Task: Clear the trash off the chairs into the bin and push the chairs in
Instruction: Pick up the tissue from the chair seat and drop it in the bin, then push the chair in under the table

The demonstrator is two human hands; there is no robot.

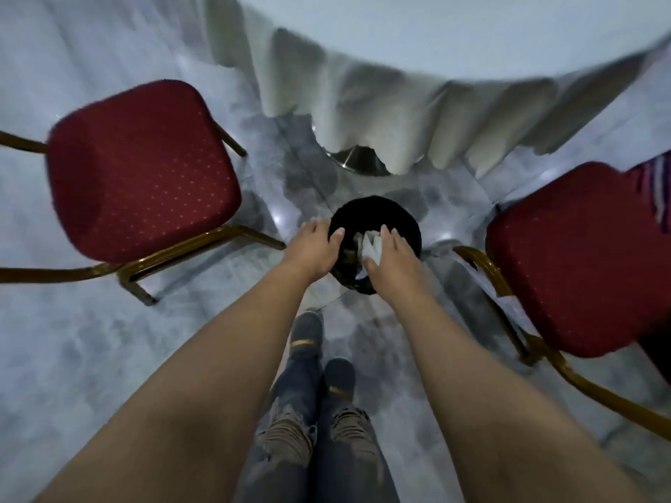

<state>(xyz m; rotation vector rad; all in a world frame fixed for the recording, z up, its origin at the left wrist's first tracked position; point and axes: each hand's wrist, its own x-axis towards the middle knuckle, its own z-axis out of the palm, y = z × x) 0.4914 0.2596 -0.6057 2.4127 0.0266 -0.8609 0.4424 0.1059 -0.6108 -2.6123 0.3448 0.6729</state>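
Observation:
A round black bin [377, 212] stands on the floor between two red padded chairs with gold frames. My right hand [394, 254] is over the bin's mouth, fingers curled on a crumpled white paper [372, 246]. My left hand [319, 245] rests on the bin's left rim, fingers spread, holding nothing that I can see. The left chair [141, 168] has a bare seat. The right chair [581, 255] shows a bare seat too, with a striped cloth [653, 186] at its far right edge.
A round table with a draped white cloth [399, 114] lies ahead, its metal base [357, 159] showing under the hem. The floor is grey marble. My legs and dark shoes [308, 328] stand just behind the bin.

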